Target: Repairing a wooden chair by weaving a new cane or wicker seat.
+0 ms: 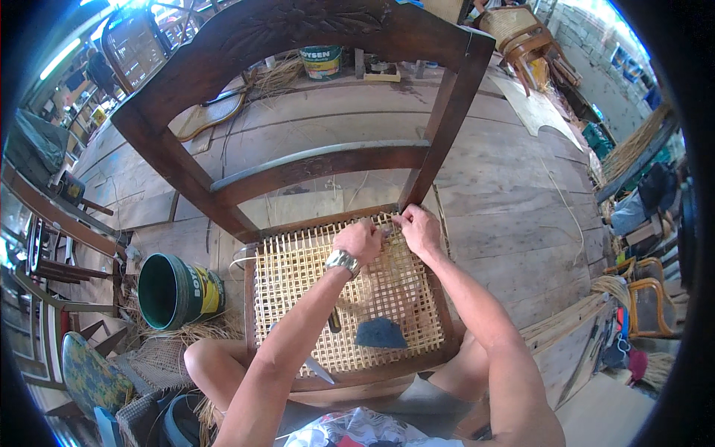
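A dark wooden chair (328,165) with a carved top rail stands before me, its seat between my knees. Pale cane webbing (298,298) in an open lattice fills the seat frame. At the seat's back right corner my right hand (419,229) is closed in a pinch on a thin cane strand (389,217). My left hand (359,242), below a wristwatch, is curled over the webbing just left of it; its fingertips are partly hidden. On the webbing nearer to me lie a dark blue pad (380,334), a dark tool handle (334,321) and a grey pointed blade (319,370).
A green bucket (170,292) lies tipped among loose fibres left of the chair. Farther back on the plank floor (514,201) stands a paint pail (322,62). A cane-seated chair (518,33) is at the back right, and a bundle of strands (633,145) leans at the right.
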### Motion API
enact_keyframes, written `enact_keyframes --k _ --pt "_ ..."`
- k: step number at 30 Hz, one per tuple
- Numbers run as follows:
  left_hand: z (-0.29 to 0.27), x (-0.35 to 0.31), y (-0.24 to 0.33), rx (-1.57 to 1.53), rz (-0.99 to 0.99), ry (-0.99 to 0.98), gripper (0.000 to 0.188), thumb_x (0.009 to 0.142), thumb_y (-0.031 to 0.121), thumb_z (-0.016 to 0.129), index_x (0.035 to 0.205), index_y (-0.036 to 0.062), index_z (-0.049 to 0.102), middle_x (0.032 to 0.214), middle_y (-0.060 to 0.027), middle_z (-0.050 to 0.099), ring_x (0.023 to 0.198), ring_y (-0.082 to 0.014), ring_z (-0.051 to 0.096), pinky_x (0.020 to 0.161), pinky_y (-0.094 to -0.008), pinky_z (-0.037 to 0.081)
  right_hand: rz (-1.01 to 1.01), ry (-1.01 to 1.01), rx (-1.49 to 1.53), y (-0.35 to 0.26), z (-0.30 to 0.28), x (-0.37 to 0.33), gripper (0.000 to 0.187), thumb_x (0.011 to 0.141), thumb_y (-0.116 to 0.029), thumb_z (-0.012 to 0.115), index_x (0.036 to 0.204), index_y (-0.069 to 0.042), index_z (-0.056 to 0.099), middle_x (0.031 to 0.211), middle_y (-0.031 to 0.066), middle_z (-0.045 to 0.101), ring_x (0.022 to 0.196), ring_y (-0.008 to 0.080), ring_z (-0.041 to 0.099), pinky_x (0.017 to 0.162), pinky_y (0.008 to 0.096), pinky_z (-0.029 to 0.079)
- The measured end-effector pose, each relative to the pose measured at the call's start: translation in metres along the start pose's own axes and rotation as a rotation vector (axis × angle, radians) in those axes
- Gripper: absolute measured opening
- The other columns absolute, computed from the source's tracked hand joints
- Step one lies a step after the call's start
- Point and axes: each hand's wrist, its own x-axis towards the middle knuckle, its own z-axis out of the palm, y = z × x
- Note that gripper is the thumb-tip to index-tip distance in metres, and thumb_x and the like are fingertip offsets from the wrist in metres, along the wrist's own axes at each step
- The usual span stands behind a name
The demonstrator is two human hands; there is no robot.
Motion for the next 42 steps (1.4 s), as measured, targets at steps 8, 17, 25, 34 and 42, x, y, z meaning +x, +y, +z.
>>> enact_keyframes --k 8,17,25,34,42 --pt "0.003 0.020 0.014 0.083 0.026 -0.044 0.034 0.091 0.040 0.060 0.102 0.0093 0.071 0.100 -0.0186 0.072 0.096 -0.0365 0.068 0.083 -0.0481 0.053 -0.076 -0.167 0.363 0.031 -0.036 0.012 0.022 0.086 -0.024 0.073 0.092 -0.003 0.072 0.083 0.0116 0.071 0.077 0.0230 0.067 0.074 0.0345 0.052" --pt "-0.005 0.025 0.021 0.123 -0.046 -0.135 0.041 0.093 0.044 0.060 0.108 0.0072 0.069 0.106 -0.0178 0.072 0.103 -0.0355 0.068 0.087 -0.0480 0.052 -0.031 -0.330 0.194 0.036 -0.044 0.013 0.019 0.082 -0.017 0.071 0.089 0.000 0.069 0.079 0.0056 0.070 0.074 0.0120 0.062 0.069 0.0304 0.050" --pt "0.005 0.008 0.023 0.170 0.025 0.000 0.037 0.097 0.041 0.054 0.107 0.0063 0.063 0.098 -0.0211 0.071 0.096 -0.0378 0.069 0.081 -0.0501 0.053 -0.042 -0.342 0.272 0.035 -0.048 0.014 0.019 0.080 -0.018 0.068 0.086 0.000 0.069 0.077 0.0093 0.068 0.074 0.0161 0.064 0.071 0.0322 0.051" --pt "0.001 0.016 0.021 0.118 0.005 -0.038 0.038 0.094 0.040 0.060 0.113 0.0068 0.066 0.105 -0.0194 0.071 0.101 -0.0353 0.069 0.085 -0.0471 0.054 -0.204 -0.213 0.045 0.003 -0.027 -0.005 0.020 0.081 -0.021 0.077 0.089 -0.004 0.072 0.092 0.0141 0.068 0.087 0.0326 0.067 0.076 0.0396 0.052" --pt "-0.036 -0.003 0.008 0.131 -0.095 -0.014 0.045 0.090 0.048 0.062 0.112 0.0096 0.069 0.104 -0.0182 0.072 0.100 -0.0334 0.070 0.086 -0.0456 0.055 -0.221 -0.274 -0.033 -0.006 -0.015 0.000 0.016 0.082 -0.019 0.070 0.091 -0.006 0.072 0.098 0.0158 0.069 0.095 0.0349 0.065 0.087 0.0472 0.051"
